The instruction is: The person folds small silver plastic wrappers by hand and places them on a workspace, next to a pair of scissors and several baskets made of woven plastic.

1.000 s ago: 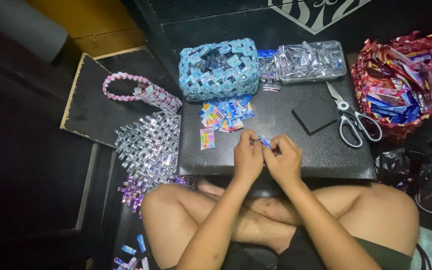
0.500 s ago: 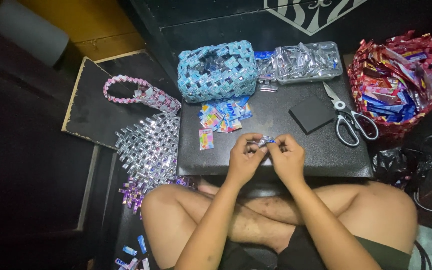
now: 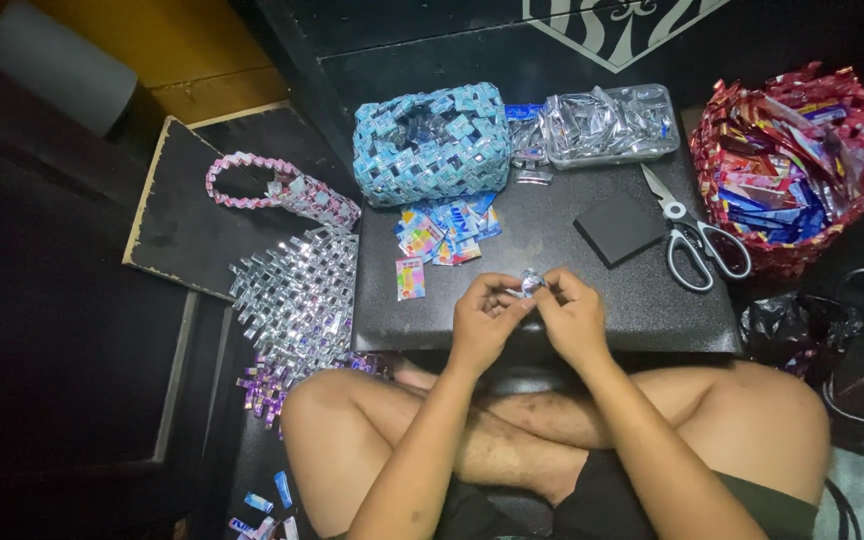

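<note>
Head view: black low table (image 3: 552, 300), dim floor (image 3: 62, 330).

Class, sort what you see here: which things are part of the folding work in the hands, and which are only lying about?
In the work:
left hand
right hand
small folded wrapper piece, pinched between both
loose coloured wrappers nearby

Lying about:
scissors
black square pad
blue woven basket
red woven basket
silver woven mat

A home craft corner on the floor: a person sits cross-legged at a low black tabletop (image 3: 552, 300); woven wrapper baskets in blue (image 3: 432, 145) and red (image 3: 797, 170), a tray of foil strips (image 3: 607, 125), scissors (image 3: 697, 240) and a silver woven mat (image 3: 297, 295) surround it.
</note>
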